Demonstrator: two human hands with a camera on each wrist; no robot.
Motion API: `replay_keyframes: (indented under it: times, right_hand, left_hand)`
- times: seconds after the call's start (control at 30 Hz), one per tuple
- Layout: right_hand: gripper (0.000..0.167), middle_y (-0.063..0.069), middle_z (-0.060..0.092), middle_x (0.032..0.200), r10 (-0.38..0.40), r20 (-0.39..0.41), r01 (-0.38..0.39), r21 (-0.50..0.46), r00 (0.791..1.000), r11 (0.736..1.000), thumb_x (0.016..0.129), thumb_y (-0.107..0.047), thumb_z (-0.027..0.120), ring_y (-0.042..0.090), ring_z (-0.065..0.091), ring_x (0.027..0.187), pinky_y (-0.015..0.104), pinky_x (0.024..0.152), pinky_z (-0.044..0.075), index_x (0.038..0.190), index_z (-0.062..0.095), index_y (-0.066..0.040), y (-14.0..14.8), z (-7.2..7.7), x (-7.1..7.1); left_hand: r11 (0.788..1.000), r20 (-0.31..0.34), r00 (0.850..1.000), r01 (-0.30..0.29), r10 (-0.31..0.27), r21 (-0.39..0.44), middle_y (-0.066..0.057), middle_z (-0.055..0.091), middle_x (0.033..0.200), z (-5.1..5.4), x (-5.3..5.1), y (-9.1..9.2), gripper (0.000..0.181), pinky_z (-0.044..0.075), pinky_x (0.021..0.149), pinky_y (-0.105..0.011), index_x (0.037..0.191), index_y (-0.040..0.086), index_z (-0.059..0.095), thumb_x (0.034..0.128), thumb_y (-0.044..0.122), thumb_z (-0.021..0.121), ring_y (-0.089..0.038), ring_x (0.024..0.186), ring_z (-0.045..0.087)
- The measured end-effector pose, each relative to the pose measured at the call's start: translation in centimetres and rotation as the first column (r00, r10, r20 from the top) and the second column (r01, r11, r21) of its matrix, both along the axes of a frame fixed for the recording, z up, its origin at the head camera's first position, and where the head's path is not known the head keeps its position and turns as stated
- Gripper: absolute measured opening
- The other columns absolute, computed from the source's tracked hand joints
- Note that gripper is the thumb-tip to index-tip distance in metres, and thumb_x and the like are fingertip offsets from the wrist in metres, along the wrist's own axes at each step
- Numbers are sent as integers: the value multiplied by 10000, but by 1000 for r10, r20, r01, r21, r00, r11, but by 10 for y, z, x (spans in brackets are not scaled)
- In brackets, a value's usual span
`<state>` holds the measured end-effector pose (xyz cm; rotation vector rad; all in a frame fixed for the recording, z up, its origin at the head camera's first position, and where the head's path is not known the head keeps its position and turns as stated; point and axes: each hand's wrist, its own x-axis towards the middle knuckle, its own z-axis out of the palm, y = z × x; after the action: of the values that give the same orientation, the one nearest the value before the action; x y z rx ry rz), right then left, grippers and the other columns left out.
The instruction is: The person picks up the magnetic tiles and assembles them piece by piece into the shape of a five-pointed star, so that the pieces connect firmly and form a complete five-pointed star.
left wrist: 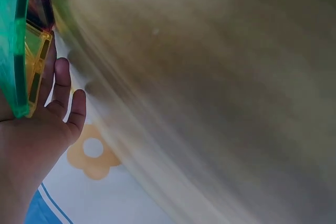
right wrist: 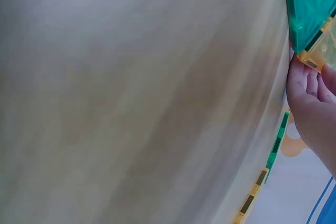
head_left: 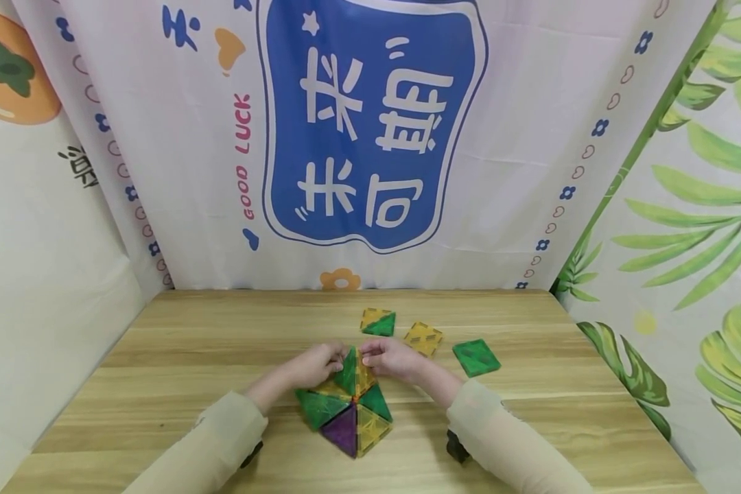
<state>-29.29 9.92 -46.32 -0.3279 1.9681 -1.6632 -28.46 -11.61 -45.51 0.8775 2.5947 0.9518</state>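
Translucent triangular magnetic tiles form a wheel-like cluster on the table. It includes a purple tile, a yellow tile at lower right, and green tiles at the left and right. My left hand pinches the upper green triangular tile. My right hand pinches the adjoining yellow triangular tile by its outer edge. In the right wrist view, the thumb and fingers of the right hand are at the tile's corner. Tiles partly hide the left hand in the left wrist view.
Behind the right hand lie a yellow-and-green square pair, yellow tiles and green tiles. All rest on the wooden table. A printed cloth hangs along the table's far edge.
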Motion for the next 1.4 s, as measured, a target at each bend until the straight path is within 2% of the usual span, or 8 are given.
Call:
replay_keyframes:
  times: [0.27,0.43,0.6,0.77,0.93,1.07,1.2,1.4]
  right_hand:
    - [345,115,598,1111,39,-49,-38,22,998,999,918,23,546,129,582,945,295,854,522,1262,537,49,6,3,-1]
    - [382,173,600,1166,115,-136,-108,61,984,992,913,12,564,211,601,1029,338,898,518,1291,515,37,20,12,-1]
    - [392,187,611,1179,186,-318,-109,243,930,964,904,-44,610,242,594,1055,316,858,524,1287,539,-3,38,24,-7]
    - [387,172,603,1198,260,-447,-86,372,856,924,893,-61,635,303,556,1102,407,910,489,1271,559,-30,58,30,-16]
    - [421,161,560,1282,306,-517,-56,444,799,894,875,-53,654,375,482,1190,513,971,428,1280,547,-11,77,30,-26]
    - [474,133,526,1332,339,-559,10,528,757,849,853,-94,692,352,440,1258,520,1028,377,1297,539,-34,91,27,-32]
    - [546,165,485,1366,355,-578,71,586,735,807,826,-176,735,374,401,1287,529,1058,336,1311,523,-42,103,20,-38]
    - [679,162,458,1393,363,-565,141,660,741,738,796,-324,759,374,378,1299,529,1074,310,1360,478,-72,117,8,-47]
  left_hand:
    - [1000,-20,1000,21,-21,-1,-101,646,1022,1,2,-3,190,521,798,-362,1123,-11,575,941,27,538,-219,954,618]
    - [999,-101,995,20,-23,-31,-100,618,1137,8,4,-7,381,511,877,-375,1275,12,519,911,81,609,-245,1038,595]
    - [990,-200,973,93,-113,-108,-131,505,1343,19,9,-7,563,352,1029,-550,1362,95,472,848,140,695,-322,1234,459]
    - [970,-222,955,158,-197,-184,-121,469,1384,19,11,-4,584,265,1026,-636,1352,145,494,815,154,721,-343,1276,382]
    - [972,-242,953,135,-181,-193,-98,482,1374,15,10,-4,571,252,1033,-646,1322,160,525,792,149,738,-331,1280,379]
    - [978,-250,957,102,-146,-180,-88,491,1366,16,12,-7,564,248,1040,-635,1297,149,547,774,172,759,-324,1282,381]
    - [982,-254,959,82,-123,-168,-75,506,1347,17,15,-11,563,256,1049,-601,1269,128,565,759,236,777,-309,1271,388]
    - [985,-282,955,41,-88,-168,-96,515,1331,16,19,-13,568,268,1049,-586,1217,138,587,724,324,797,-288,1246,407]
